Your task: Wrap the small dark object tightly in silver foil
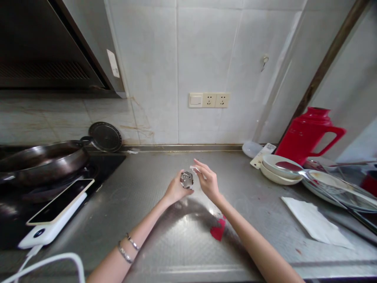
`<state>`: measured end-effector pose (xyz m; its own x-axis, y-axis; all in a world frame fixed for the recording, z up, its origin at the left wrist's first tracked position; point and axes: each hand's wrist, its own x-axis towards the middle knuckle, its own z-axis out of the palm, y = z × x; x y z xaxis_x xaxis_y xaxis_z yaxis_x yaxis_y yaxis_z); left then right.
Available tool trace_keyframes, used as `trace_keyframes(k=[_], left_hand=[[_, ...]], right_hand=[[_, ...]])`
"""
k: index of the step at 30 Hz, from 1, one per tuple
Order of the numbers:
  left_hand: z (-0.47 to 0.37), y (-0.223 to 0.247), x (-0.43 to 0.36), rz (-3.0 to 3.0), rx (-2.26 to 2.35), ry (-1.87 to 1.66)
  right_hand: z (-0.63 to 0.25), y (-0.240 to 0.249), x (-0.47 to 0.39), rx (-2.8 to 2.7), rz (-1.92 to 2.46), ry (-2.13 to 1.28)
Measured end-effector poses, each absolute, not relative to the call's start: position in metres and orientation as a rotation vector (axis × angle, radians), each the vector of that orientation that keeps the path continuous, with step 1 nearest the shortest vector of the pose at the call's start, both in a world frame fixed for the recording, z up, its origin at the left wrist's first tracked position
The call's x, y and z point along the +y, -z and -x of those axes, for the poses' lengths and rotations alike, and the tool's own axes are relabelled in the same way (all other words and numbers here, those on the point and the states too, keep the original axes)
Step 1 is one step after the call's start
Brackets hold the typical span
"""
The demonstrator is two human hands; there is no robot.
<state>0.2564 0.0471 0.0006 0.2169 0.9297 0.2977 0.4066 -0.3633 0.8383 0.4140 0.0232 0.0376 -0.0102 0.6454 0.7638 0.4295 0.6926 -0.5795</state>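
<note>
Above the middle of the steel counter (141,188), my left hand (175,190) is wrapped round a small clear, faceted glass container (187,180) with dark bits visible in it. Just to its right, my right hand (208,181) is pinched on a small whitish, see-through piece (194,169), too small to name. The two hands are close together but apart. On the counter below, partly behind my right forearm, lies a torn red scrap (218,230).
At left, a steel pan (55,161) sits on the black cooktop, near a phone (61,200) on a white power bank (53,224) with a cable. At right stand a red thermos jug (306,135), stacked bowls (279,179), a plate with utensils and a white napkin (315,222).
</note>
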Motion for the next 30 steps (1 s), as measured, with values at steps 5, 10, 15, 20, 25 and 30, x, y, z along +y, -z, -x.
trace_keyframes(k=[5,10,15,20,25,30], left_hand=[[-0.263,-0.002,0.038,-1.982,1.047,-1.124],[-0.262,-0.008,0.036,-1.941,1.086,-1.143],[-0.26,-0.007,0.038,-1.844,1.094,-1.184],[-0.257,-0.002,0.043,-1.851,1.114,-1.158],[-0.256,-0.002,0.047,-1.811,1.092,-1.181],[-0.263,-0.011,0.039,-1.6,1.022,-1.08]], right_hand=[[-0.414,-0.027,0.027,-2.043,0.789,-0.11],[-0.411,-0.03,0.021,-2.159,0.659,0.175],[-0.408,-0.035,0.018,-2.145,0.533,0.306],[-0.404,-0.034,0.013,-2.092,0.485,0.238],[-0.399,-0.036,0.006,-2.091,0.485,-0.003],[-0.406,-0.038,0.014,-1.615,0.794,-0.188]])
